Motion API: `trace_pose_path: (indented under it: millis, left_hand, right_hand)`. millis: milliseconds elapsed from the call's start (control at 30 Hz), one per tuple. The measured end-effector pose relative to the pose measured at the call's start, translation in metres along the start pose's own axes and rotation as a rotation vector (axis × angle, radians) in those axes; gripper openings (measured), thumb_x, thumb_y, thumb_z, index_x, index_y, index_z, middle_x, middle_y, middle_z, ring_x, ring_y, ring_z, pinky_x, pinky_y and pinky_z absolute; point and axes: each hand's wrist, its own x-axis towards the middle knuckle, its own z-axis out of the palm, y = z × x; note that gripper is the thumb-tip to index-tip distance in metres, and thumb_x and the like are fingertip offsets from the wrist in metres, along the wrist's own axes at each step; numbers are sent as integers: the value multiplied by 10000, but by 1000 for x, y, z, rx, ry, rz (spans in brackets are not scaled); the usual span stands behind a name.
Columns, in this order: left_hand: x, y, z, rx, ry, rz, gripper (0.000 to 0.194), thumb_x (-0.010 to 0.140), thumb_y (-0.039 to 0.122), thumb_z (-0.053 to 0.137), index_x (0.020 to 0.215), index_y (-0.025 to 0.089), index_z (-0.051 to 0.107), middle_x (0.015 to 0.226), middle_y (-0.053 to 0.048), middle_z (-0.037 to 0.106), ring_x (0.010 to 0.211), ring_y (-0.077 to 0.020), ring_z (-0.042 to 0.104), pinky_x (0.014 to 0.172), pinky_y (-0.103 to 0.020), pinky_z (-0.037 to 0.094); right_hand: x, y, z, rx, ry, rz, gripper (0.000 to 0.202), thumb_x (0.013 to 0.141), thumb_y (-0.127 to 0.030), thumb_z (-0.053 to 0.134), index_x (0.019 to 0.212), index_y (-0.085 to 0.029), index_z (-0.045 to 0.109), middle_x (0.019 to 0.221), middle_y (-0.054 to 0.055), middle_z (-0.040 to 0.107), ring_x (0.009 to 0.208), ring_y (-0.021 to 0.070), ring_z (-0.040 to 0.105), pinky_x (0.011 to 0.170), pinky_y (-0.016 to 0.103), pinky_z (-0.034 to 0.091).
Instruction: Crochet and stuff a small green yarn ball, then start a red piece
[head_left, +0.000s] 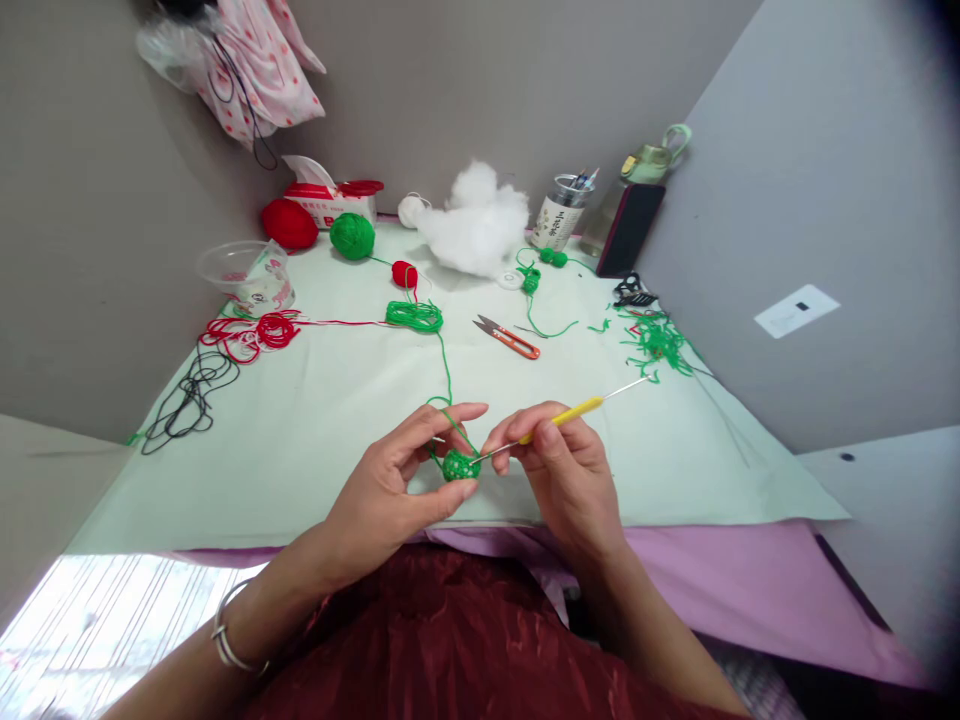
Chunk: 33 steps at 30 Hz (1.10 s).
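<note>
Between the thumb and fingers of my left hand point(409, 465) is a small, round green crochet piece point(460, 466) with white flecks. Green yarn point(448, 370) runs from it over my left fingers, whose index finger is stretched out, and up to a loose green skein point(415, 316). My right hand point(566, 465) grips a crochet hook point(577, 411) by its yellow handle, pen-like. The hook's metal tip touches the top edge of the crochet piece; whether it is inside a stitch I cannot tell.
Orange-handled thread snips point(507, 337) lie beyond my hands. White stuffing point(476, 225), a green yarn ball point(352, 236) and a red yarn ball point(289, 224) sit at the back. Green scraps point(660, 343) are at right, with a leaning phone point(631, 230). Red yarn point(259, 333) and black cord point(191, 395) lie left.
</note>
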Motion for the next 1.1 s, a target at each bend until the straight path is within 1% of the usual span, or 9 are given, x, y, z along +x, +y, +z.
trace_pose_path:
  millis: [167, 233, 367, 467, 533, 633, 800, 1000, 1100]
  left_hand:
    - [0, -1, -1, 52, 30, 17, 481, 848, 187, 775, 1303, 332, 727, 1002, -19, 624, 975, -173, 599, 1060, -352, 453]
    - [1, -2, 1, 50, 64, 8, 452, 836, 188, 781, 1271, 304, 746, 994, -29, 638, 977, -184, 601, 1055, -359, 455]
    - [-1, -5, 9, -107, 159, -92, 489, 832, 286, 816, 1309, 265, 712, 983, -26, 649, 931, -177, 621, 932, -315, 512]
    - [-4, -8, 16, -232, 151, -132, 503, 885, 363, 778, 1368, 276, 671, 1007, -20, 660, 935, -169, 638, 904, -293, 520]
    - [-5, -9, 19, -357, 126, -174, 483, 900, 367, 765, 1368, 288, 676, 1020, -15, 667, 955, -159, 634, 928, -280, 502]
    - [-4, -7, 20, -561, 91, -289, 545, 847, 342, 823, 1367, 272, 679, 1033, -22, 677, 972, -156, 619, 937, -276, 476]
    - [1, -3, 20, -622, 36, -364, 598, 792, 309, 865, 1359, 262, 680, 1083, -45, 677, 1013, -187, 602, 902, -298, 462]
    - [3, -6, 17, -687, -11, -372, 620, 774, 277, 870, 1364, 257, 680, 1102, -44, 661, 1042, -179, 587, 933, -289, 455]
    - [4, -6, 11, -661, 30, -339, 624, 773, 248, 856, 1372, 248, 679, 1085, -37, 645, 1025, -160, 565, 943, -269, 427]
  right_hand:
    - [-6, -6, -4, -309, -36, -164, 235, 1051, -274, 529, 1031, -236, 760, 919, 42, 768, 770, 164, 721, 740, 334, 602]
    - [-9, -6, -3, -487, -90, -299, 226, 1039, -218, 537, 1103, -245, 752, 960, 53, 783, 832, 184, 741, 758, 348, 615]
    - [-15, 0, 0, -913, -152, -667, 326, 952, -106, 647, 1240, -237, 726, 1113, 117, 787, 1013, 232, 747, 820, 354, 630]
    - [-21, 8, 2, -1112, -88, -755, 429, 895, -55, 706, 1273, -257, 729, 1112, 117, 777, 1038, 240, 737, 850, 356, 630]
    - [-22, 12, 3, -1065, -26, -754, 488, 903, -65, 702, 1318, -322, 707, 1097, 82, 770, 1010, 228, 735, 818, 356, 634]
    - [-20, 14, 5, -796, 63, -659, 435, 962, -131, 652, 1298, -401, 712, 1085, 48, 756, 938, 205, 733, 731, 344, 629]
    - [-12, 9, 10, -508, 92, -496, 221, 988, -256, 652, 1114, -361, 801, 985, 60, 744, 864, 197, 735, 677, 332, 621]
    - [-11, 9, 8, -480, 45, -478, 197, 989, -278, 653, 1099, -342, 804, 980, 59, 770, 918, 218, 717, 744, 370, 607]
    - [-13, 9, 3, -400, 50, -413, 211, 1005, -259, 626, 1113, -323, 795, 1008, 56, 778, 891, 209, 708, 738, 369, 591]
